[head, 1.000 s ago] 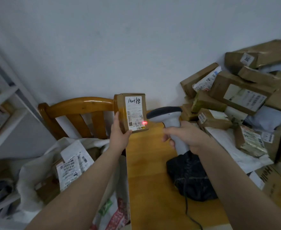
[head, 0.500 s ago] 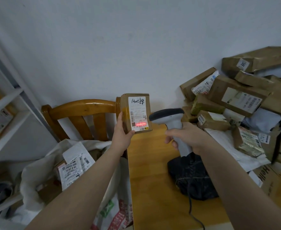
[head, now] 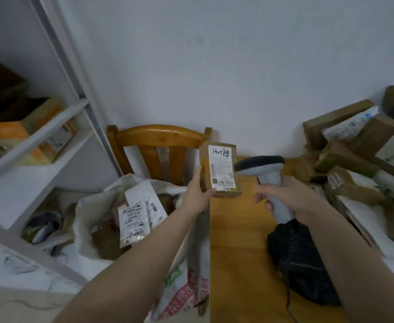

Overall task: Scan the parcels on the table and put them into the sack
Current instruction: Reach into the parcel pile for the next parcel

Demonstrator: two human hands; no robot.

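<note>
So that its white label faces the reader, the small cardboard box [head: 221, 169] is held upright by the left hand [head: 197, 197], with the thumb laid on the lower front corner and the fingers run up the left side. The scanner [head: 268, 169] is gripped round its pale handle by the right hand [head: 289, 197]. Its dark head is turned toward the label from 3 o'clock of the box, just beside it but apart. No red line is seen on the label, so it cannot be told whether the code has been read. Both forearms are stretched forward and drawn together, and the box is raised over the far left edge of the table [head: 238, 248].

At 8 o'clock of the box, the white sack [head: 91, 206] is propped open on the wooden chair [head: 158, 136], with labelled parcels already inside; a short swing leftward is judged enough for the drop. At 3 o'clock of the scanner the unscanned parcels [head: 354, 169] are heaped against the wall, so much of the task remains. At 6 o'clock of the right hand a black bag [head: 303, 259] lies on the table.
</note>
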